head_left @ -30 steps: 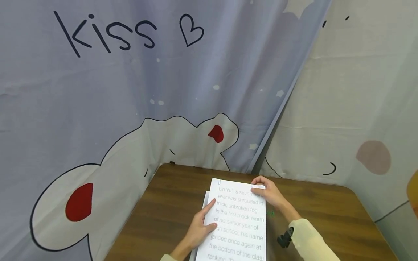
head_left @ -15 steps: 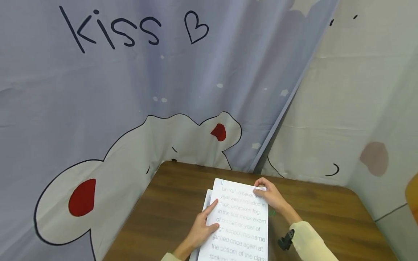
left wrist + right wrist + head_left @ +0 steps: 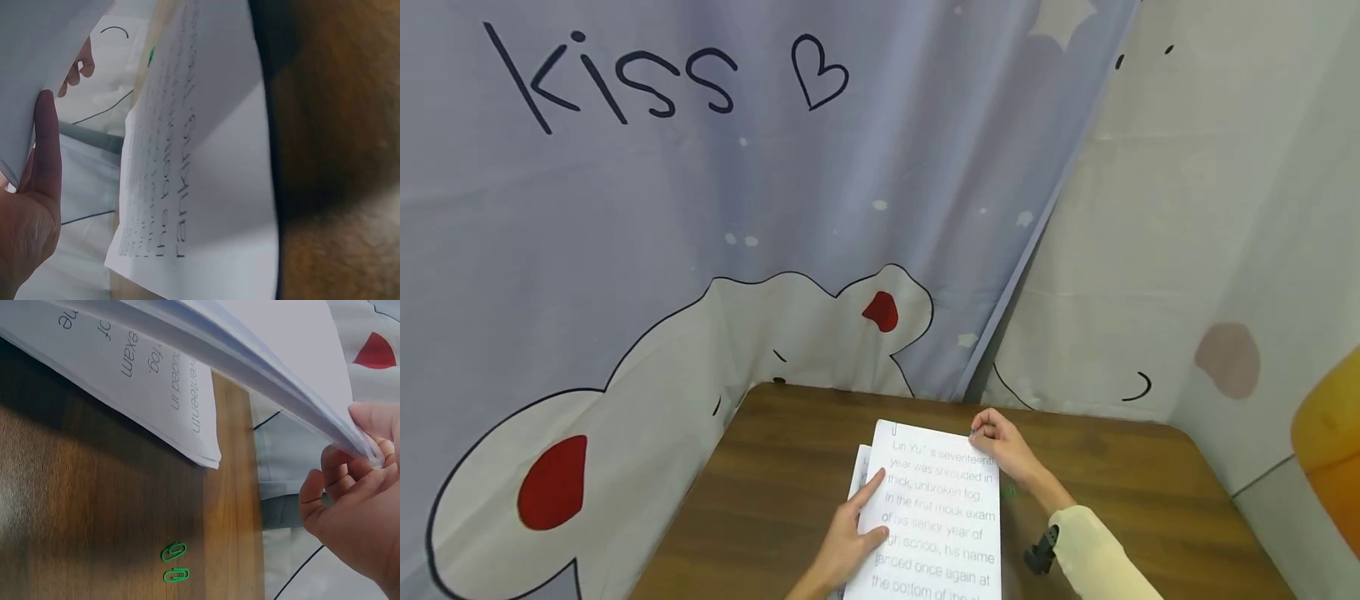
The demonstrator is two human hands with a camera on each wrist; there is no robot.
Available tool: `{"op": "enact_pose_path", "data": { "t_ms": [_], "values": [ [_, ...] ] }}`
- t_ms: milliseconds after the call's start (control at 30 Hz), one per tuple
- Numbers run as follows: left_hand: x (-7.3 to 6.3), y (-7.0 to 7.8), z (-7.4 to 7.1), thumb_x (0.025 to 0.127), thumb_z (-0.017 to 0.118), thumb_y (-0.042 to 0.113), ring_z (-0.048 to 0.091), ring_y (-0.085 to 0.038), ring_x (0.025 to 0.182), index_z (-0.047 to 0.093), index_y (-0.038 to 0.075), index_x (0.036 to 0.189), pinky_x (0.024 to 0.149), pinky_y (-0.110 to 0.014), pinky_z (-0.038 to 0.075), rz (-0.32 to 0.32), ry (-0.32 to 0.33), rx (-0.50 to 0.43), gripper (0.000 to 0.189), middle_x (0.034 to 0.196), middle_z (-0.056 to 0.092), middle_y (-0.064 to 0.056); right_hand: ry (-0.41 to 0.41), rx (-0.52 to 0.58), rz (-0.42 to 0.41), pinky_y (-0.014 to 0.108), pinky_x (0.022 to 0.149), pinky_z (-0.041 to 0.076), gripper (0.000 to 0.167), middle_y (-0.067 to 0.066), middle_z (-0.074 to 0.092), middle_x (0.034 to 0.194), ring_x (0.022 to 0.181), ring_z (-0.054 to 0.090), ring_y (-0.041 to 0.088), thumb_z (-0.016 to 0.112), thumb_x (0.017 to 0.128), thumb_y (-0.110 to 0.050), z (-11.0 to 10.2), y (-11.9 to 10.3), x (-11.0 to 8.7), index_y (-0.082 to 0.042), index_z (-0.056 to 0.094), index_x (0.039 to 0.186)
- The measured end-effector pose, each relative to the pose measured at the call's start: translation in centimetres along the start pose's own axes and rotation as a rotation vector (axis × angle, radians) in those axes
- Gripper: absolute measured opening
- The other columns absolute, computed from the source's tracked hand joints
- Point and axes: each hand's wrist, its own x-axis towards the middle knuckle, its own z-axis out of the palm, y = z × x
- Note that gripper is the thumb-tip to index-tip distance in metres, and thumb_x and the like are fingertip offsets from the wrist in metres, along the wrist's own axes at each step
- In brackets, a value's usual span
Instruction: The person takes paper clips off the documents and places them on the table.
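Observation:
A stack of printed white sheets (image 3: 936, 517) is raised and tilted toward me. My left hand (image 3: 844, 542) grips its left edge, thumb on the front page. In the left wrist view, a finger of the left hand (image 3: 47, 150) lies along the back of the stack. At the top right corner, my right hand (image 3: 1007, 446) pinches a small bluish paper clip (image 3: 973, 432) at the stack's top edge. Another paper clip (image 3: 893, 430) sits on the top left corner. In the right wrist view, the right hand's thumb (image 3: 372, 415) overlaps the corner of the sheets.
A second stack of printed sheets (image 3: 156, 394) lies on the brown wooden table (image 3: 94, 506) under the raised one. Two green paper clips (image 3: 175, 574) rest on the table to its right. A patterned curtain (image 3: 805, 208) hangs close behind the table.
The head view has shifted slightly. The right fingertips and the bluish clip have moved up to the top edge of the sheets. The left hand keeps its grip.

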Motion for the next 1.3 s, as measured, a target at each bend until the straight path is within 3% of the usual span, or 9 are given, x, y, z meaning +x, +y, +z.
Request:
{"op": "enact_pose_path", "data": {
  "t_ms": [167, 300, 467, 600, 733, 933, 1133, 1300],
  "values": [
    [-0.6, -0.8, 0.2, 0.081, 0.064, -0.015, 0.052, -0.021, 0.141, 0.037, 0.006, 0.164, 0.108, -0.012, 0.043, -0.022, 0.025, -0.002, 0.09, 0.168, 0.036, -0.024, 0.058, -0.027, -0.034, 0.024, 0.062, 0.047, 0.017, 0.005, 0.062, 0.082, 0.07, 0.056, 0.012, 0.061, 0.099, 0.005, -1.2, 0.4, -0.1, 0.007, 0.052, 0.114],
    [-1.3, -1.4, 0.0, 0.081, 0.063, -0.016, 0.061, -0.007, 0.123, 0.036, 0.004, 0.164, 0.1, -0.019, 0.053, -0.051, 0.038, -0.006, 0.09, 0.164, 0.039, -0.03, 0.059, -0.069, -0.057, 0.023, 0.058, 0.041, 0.018, 0.014, 0.061, 0.081, 0.066, 0.049, 0.011, 0.061, 0.099, 0.007, -1.9, 1.2, -0.7, 0.011, 0.051, 0.114],
    [-1.0, -1.3, -1.0, 0.084, 0.062, -0.014, 0.066, -0.018, 0.123, 0.035, 0.01, 0.166, 0.1, -0.023, 0.057, -0.07, 0.048, -0.025, 0.089, 0.169, 0.031, -0.029, 0.04, -0.125, -0.062, 0.023, 0.059, 0.042, 0.018, 0.027, 0.069, 0.086, 0.072, 0.065, 0.019, 0.065, 0.098, 0.004, -3.0, 1.7, -1.2, 0.01, 0.056, 0.112],
    [-0.9, -0.9, -1.6, 0.084, 0.063, -0.015, 0.063, -0.029, 0.132, 0.035, 0.011, 0.166, 0.103, -0.021, 0.054, -0.073, 0.053, -0.018, 0.09, 0.17, 0.029, -0.027, -0.002, -0.158, -0.026, 0.027, 0.066, 0.056, 0.016, 0.022, 0.074, 0.088, 0.083, 0.075, 0.028, 0.067, 0.096, 0.005, -4.6, 2.4, -2.1, 0.009, 0.06, 0.11],
    [-0.5, -0.6, -1.9, 0.084, 0.062, -0.017, 0.061, -0.03, 0.132, 0.036, 0.011, 0.166, 0.101, -0.02, 0.055, -0.05, 0.076, -0.011, 0.09, 0.168, 0.035, -0.025, -0.003, -0.175, -0.036, 0.033, 0.079, 0.063, 0.016, 0.017, 0.075, 0.087, 0.088, 0.077, 0.032, 0.065, 0.097, 0.006, -6.7, 3.1, -3.2, 0.01, 0.059, 0.111],
    [0.1, 0.0, -1.8, 0.086, 0.061, -0.017, 0.067, -0.026, 0.124, 0.033, 0.011, 0.167, 0.095, -0.032, 0.061, -0.048, 0.051, -0.051, 0.09, 0.17, 0.032, -0.025, 0.128, -0.267, 0.017, 0.025, 0.075, 0.058, 0.013, 0.017, 0.076, 0.088, 0.085, 0.076, 0.028, 0.069, 0.096, 0.003, -9.1, 3.9, -5.3, 0.005, 0.062, 0.106],
    [0.7, 0.3, -1.8, 0.086, 0.06, -0.018, 0.065, -0.037, 0.127, 0.033, 0.009, 0.166, 0.095, -0.033, 0.061, -0.024, 0.064, -0.048, 0.088, 0.17, 0.031, -0.024, 0.105, -0.319, 0.026, 0.027, 0.074, 0.058, 0.015, 0.018, 0.076, 0.089, 0.087, 0.075, 0.034, 0.071, 0.096, 0.0, -9.4, 4.9, -5.6, 0.002, 0.062, 0.108],
    [0.7, 0.0, -1.5, 0.087, 0.062, -0.017, 0.072, -0.03, 0.114, 0.034, 0.01, 0.166, 0.087, -0.034, 0.064, -0.051, 0.064, -0.053, 0.089, 0.165, 0.041, -0.026, 0.098, -0.368, 0.042, 0.023, 0.068, 0.052, 0.016, 0.014, 0.076, 0.085, 0.081, 0.075, 0.03, 0.073, 0.093, 0.003, -9.1, 5.8, -5.9, 0.002, 0.063, 0.105]
  ]
}}
